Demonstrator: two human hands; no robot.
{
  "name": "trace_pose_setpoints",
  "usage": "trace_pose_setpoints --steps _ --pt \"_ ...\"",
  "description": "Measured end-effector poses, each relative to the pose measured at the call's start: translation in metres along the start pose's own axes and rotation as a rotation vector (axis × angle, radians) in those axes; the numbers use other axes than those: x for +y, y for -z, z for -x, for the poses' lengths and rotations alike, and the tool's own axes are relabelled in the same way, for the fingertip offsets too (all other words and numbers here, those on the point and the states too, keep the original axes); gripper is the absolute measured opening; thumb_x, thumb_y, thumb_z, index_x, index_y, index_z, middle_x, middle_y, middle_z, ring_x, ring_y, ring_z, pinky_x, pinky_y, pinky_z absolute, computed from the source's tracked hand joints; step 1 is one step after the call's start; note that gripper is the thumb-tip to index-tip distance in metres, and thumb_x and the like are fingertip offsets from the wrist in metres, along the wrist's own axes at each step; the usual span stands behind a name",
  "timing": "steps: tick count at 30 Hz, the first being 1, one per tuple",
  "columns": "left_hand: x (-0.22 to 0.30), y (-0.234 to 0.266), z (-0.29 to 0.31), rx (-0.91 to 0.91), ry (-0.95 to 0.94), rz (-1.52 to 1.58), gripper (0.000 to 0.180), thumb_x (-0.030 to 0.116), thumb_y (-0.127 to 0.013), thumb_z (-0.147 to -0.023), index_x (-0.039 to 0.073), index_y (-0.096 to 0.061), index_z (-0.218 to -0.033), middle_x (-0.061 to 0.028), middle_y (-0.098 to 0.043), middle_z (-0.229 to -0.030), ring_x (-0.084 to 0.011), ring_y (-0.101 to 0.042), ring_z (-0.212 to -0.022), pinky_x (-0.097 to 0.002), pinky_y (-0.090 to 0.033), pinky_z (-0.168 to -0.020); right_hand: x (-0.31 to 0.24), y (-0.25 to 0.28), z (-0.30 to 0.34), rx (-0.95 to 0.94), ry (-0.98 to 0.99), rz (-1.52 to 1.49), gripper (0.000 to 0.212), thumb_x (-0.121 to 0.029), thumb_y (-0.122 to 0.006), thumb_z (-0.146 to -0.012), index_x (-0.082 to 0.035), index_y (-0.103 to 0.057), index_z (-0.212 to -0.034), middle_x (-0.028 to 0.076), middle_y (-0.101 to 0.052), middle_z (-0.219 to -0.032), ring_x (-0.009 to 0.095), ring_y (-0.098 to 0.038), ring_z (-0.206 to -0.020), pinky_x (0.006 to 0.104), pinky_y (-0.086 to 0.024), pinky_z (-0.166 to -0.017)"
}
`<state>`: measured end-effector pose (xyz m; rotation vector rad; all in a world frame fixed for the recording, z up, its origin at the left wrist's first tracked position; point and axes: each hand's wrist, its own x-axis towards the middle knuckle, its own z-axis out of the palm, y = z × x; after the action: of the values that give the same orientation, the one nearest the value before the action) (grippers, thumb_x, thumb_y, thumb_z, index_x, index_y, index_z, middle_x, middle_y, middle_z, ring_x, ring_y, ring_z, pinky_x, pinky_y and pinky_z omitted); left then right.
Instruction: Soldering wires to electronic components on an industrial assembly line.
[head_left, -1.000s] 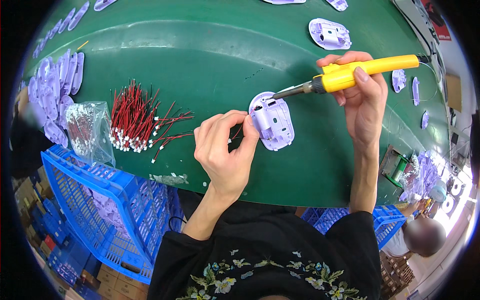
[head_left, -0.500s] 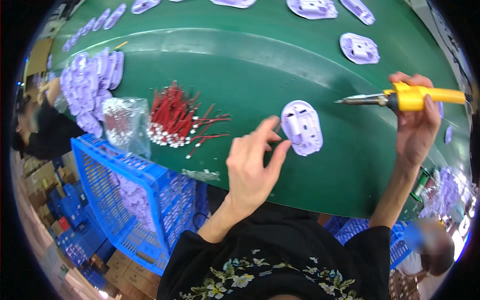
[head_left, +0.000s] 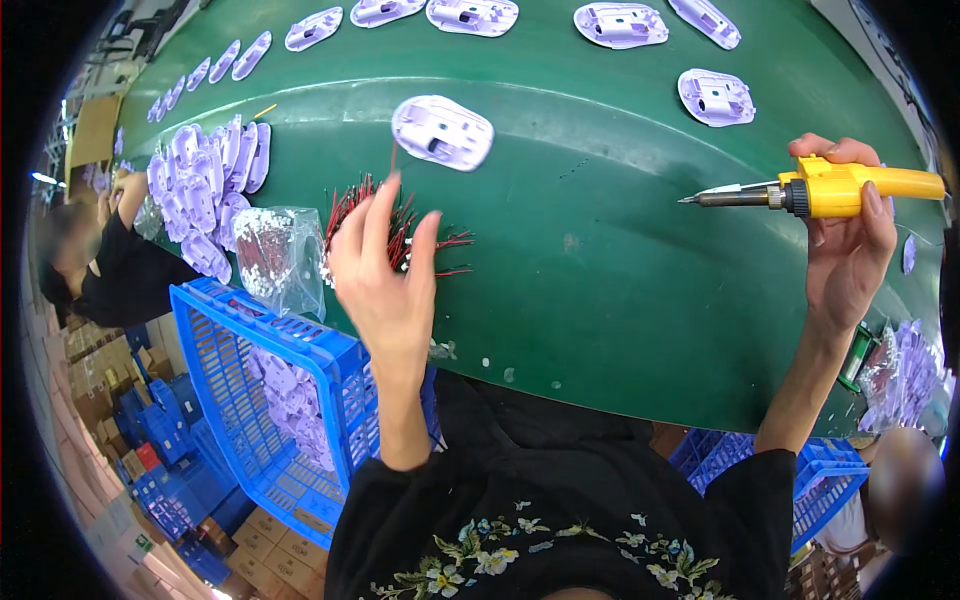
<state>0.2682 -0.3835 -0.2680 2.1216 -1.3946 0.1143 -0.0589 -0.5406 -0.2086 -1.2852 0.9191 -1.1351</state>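
Note:
My right hand (head_left: 850,235) grips a yellow soldering iron (head_left: 840,190), its metal tip pointing left above the green table. My left hand (head_left: 385,265) hovers over the pile of red wires (head_left: 365,205) with white connectors, thumb and fingers apart. Just beyond its fingertips lies a light purple plastic shell (head_left: 443,132), an oval part with moulded recesses. A short red line, probably a wire, shows between the fingertips and the shell's left end; whether it is attached cannot be made out.
Left of the wires lie a clear bag (head_left: 280,260) of white connectors and a heap of purple shells (head_left: 205,190). More shells (head_left: 472,15) line the far side. A blue crate (head_left: 270,400) stands at the table's front left; people sit at both sides.
The purple shell has shifted from before me to the far left. My left hand has moved left, over the wires, and its fingers have spread. My right hand keeps the iron almost still.

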Motion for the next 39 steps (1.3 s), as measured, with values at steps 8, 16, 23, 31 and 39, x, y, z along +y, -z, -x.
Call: trace_pose_setpoints --steps 8,16,23,31,39 --pt "-0.015 0.024 0.062 -0.205 0.102 -0.162 0.014 0.013 -0.076 -0.084 0.008 -0.067 -0.092 -0.0064 -0.057 -0.104 -0.0269 -0.055 -0.094 -0.0401 -0.039 -0.08 0.001 0.004 -0.001 0.0 0.035 0.083 0.037 -0.033 -0.043 -0.099 -0.003 -0.058 -0.115 0.025 -0.067 -0.114 0.005 -0.05 -0.066 0.0168 -0.041 -0.057" --pt "0.03 0.023 0.039 -0.207 0.095 0.47 0.008 -0.003 -0.071 -0.087 -0.001 -0.065 -0.092 -0.0042 -0.071 -0.089 -0.0112 -0.06 -0.078 -0.0261 -0.044 -0.07 -0.018 0.014 0.006 0.035 0.055 0.008 0.037 -0.032 -0.044 -0.1 -0.001 -0.058 -0.115 0.027 -0.066 -0.115 0.006 -0.047 -0.063 0.0177 -0.041 -0.058" --pt "0.084 -0.03 0.038 -0.513 -0.304 0.407 0.024 -0.001 -0.068 -0.085 0.005 -0.071 -0.107 -0.0076 -0.063 -0.089 -0.0259 -0.059 -0.072 -0.0356 -0.045 -0.069 -0.025 0.039 0.009 0.154 0.17 -0.017 0.038 -0.031 -0.042 -0.101 0.0 -0.058 -0.117 0.029 -0.067 -0.116 0.007 -0.045 -0.062 0.0195 -0.04 -0.058" --pt "0.132 -0.058 0.034 -0.539 -0.539 0.249 0.011 0.008 -0.074 -0.084 0.007 -0.067 -0.092 -0.0047 -0.063 -0.087 -0.0244 -0.06 -0.077 -0.038 -0.042 -0.073 -0.058 0.108 0.014 0.203 0.251 -0.112 0.048 -0.034 -0.041 -0.104 0.004 -0.058 -0.128 0.032 -0.057 -0.132 0.009 -0.055 -0.07 0.022 -0.053 -0.075" --pt "0.211 -0.164 -0.055 -0.233 -0.694 0.269 0.021 -0.001 -0.06 -0.085 0.001 -0.066 -0.104 -0.0161 -0.062 -0.108 -0.0336 -0.061 -0.095 -0.0451 -0.046 -0.081 -0.07 0.142 0.018 0.243 0.331 -0.167 0.05 -0.033 -0.041 -0.104 0.006 -0.058 -0.13 0.037 -0.053 -0.136 0.008 -0.043 -0.06 0.0327 -0.053 -0.089"
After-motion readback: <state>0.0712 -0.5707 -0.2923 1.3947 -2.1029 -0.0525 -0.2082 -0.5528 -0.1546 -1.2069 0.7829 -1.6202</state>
